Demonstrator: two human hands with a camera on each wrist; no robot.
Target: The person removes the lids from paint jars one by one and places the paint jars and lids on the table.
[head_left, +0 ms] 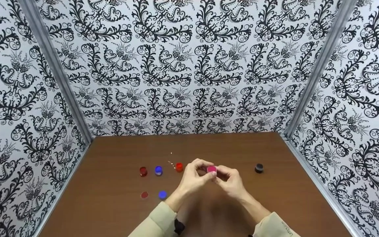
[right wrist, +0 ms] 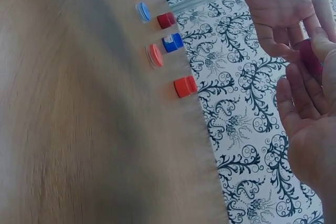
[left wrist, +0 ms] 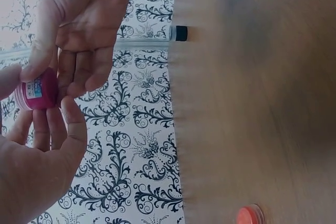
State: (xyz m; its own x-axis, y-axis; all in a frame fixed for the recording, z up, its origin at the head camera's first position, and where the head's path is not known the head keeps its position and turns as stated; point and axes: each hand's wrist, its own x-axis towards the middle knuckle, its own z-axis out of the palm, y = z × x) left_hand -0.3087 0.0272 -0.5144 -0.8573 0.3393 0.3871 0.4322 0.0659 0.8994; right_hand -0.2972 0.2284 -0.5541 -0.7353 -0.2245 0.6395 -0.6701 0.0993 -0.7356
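Note:
A small magenta paint jar point(head_left: 211, 169) is held up over the table between both hands. My left hand point(head_left: 192, 177) pinches it from the left with thumb and fingers. From the other side, my right hand point(head_left: 232, 183) grips it with its fingertips. The left wrist view shows the jar's label point(left wrist: 34, 88) and a clear ribbed lid point(left wrist: 21, 97) at its upper end. Fingers cover part of the jar in every view. Nearest on the table is an orange-red jar point(head_left: 179, 167), just left of the left hand.
Further left stand a blue jar point(head_left: 158, 170) and a dark red jar point(head_left: 143, 171). Nearer me lie a blue lid point(head_left: 162, 195) and a dark red lid point(head_left: 144, 195). An orange-red lid point(right wrist: 155, 55) shows in the right wrist view. At right stands a black jar point(head_left: 259, 168). Patterned walls surround the table.

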